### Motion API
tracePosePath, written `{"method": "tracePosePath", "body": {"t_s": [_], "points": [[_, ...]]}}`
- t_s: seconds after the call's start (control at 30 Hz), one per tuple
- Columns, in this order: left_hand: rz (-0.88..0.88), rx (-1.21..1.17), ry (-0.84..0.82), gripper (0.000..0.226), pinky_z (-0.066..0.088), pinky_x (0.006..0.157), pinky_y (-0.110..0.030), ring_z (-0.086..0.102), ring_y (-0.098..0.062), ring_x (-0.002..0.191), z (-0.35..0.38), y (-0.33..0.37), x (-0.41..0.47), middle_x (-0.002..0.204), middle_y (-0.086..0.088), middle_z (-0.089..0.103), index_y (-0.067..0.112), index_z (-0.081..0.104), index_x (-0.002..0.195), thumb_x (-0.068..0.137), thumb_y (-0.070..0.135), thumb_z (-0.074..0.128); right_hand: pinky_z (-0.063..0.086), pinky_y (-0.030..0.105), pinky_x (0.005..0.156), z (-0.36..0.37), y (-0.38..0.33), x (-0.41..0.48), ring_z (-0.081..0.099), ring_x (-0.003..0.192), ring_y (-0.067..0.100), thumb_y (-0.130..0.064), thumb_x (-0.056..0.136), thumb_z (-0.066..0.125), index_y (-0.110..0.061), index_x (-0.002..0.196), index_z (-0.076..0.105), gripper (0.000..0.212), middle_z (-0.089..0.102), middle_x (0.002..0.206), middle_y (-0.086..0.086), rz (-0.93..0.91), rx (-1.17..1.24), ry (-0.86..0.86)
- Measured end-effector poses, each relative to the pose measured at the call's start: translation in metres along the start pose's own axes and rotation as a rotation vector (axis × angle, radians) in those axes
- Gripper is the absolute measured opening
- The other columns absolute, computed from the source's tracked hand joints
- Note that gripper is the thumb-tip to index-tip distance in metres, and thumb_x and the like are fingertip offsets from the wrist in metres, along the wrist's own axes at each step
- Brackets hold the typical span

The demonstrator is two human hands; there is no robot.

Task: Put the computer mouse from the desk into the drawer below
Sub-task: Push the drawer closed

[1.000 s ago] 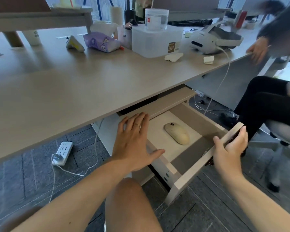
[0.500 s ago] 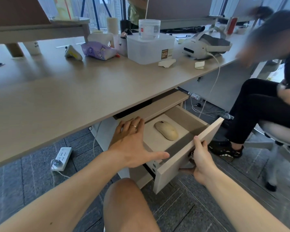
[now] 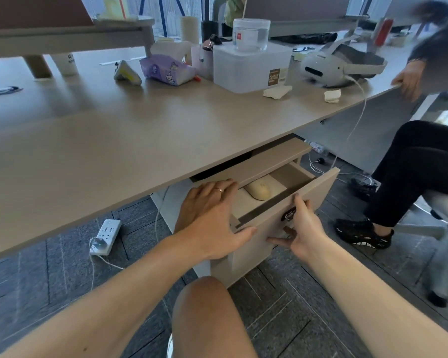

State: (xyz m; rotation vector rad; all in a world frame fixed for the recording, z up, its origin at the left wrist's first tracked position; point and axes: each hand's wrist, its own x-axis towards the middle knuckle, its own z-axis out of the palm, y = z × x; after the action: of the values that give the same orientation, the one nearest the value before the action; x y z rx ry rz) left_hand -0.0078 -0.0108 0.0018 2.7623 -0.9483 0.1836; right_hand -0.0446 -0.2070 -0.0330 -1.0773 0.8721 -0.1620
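The cream computer mouse [image 3: 258, 190] lies inside the drawer [image 3: 282, 215] under the table [image 3: 140, 140], the drawer open only part way. The left hand [image 3: 212, 220] lies flat and spread over the drawer's near-left corner, grasping nothing; the right hand [image 3: 300, 228] presses open-fingered against the drawer front beside a metal lock [image 3: 289, 215]. The table's edge overhangs the drawer and hides its back part. On the table stand a white plastic box [image 3: 251, 68] with a brown label reading "PLASTIC", a clear jar [image 3: 251, 33] with a small red tag on top of it, a purple tissue pack [image 3: 166, 69], a white headset [image 3: 334, 68] and crumpled tissues [image 3: 277, 92]. A power strip [image 3: 105, 236] lies on the floor. A seated person [image 3: 419, 171] is at right
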Motion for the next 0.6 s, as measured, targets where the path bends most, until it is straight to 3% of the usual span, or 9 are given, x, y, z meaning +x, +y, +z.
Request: {"method": "tracePosePath", "body": {"t_s": [0.2, 0.3, 0.47, 0.6], "points": [[0.024, 0.046, 0.148, 0.062, 0.037, 0.108, -0.038, 0.046, -0.017, 0.135, 0.011, -0.009, 0.002, 0.152, 0.008, 0.048, 0.026, 0.04, 0.148, 0.093, 0.052, 0.05, 0.056, 0.067, 0.072, 0.026, -0.004, 0.019, 0.03, 0.142, 0.038, -0.037, 0.1, 0.048, -0.044, 0.149, 0.035, 0.051, 0.03, 0.159, 0.0, 0.041, 0.03, -0.049], [0.008, 0.028, 0.194, 0.052, 0.04, 0.1, -0.035, 0.053, -0.015, 0.126, 0.017, -0.012, 0.004, 0.145, 0.012, 0.055, 0.029, 0.047, 0.142, 0.092, 0.035, 0.058, 0.057, 0.063, 0.072, 0.04, -0.003, 0.029, 0.023, 0.146, 0.038, -0.032, 0.1, 0.049, -0.047, 0.151, 0.028, 0.057, 0.025, 0.162, -0.002, 0.032, 0.058, -0.08], [0.021, -0.023, 0.222, 0.072, 0.042, 0.094, -0.031, 0.056, -0.012, 0.123, 0.021, -0.02, 0.007, 0.14, 0.016, 0.059, 0.03, 0.053, 0.139, 0.074, 0.006, 0.07, 0.056, 0.059, 0.07, 0.062, -0.004, 0.036, 0.022, 0.146, 0.038, -0.033, 0.1, 0.05, -0.043, 0.151, 0.026, 0.058, 0.019, 0.164, 0.0, 0.013, 0.054, -0.141], [0.025, -0.036, 0.251, 0.074, 0.041, 0.091, -0.03, 0.057, -0.012, 0.121, 0.026, -0.022, 0.009, 0.139, 0.015, 0.062, 0.029, 0.056, 0.137, 0.069, 0.004, 0.068, 0.056, 0.061, 0.075, 0.073, -0.007, 0.035, 0.028, 0.144, 0.038, -0.035, 0.1, 0.047, -0.047, 0.143, 0.035, 0.046, 0.023, 0.162, 0.001, 0.002, 0.009, -0.089]]}}
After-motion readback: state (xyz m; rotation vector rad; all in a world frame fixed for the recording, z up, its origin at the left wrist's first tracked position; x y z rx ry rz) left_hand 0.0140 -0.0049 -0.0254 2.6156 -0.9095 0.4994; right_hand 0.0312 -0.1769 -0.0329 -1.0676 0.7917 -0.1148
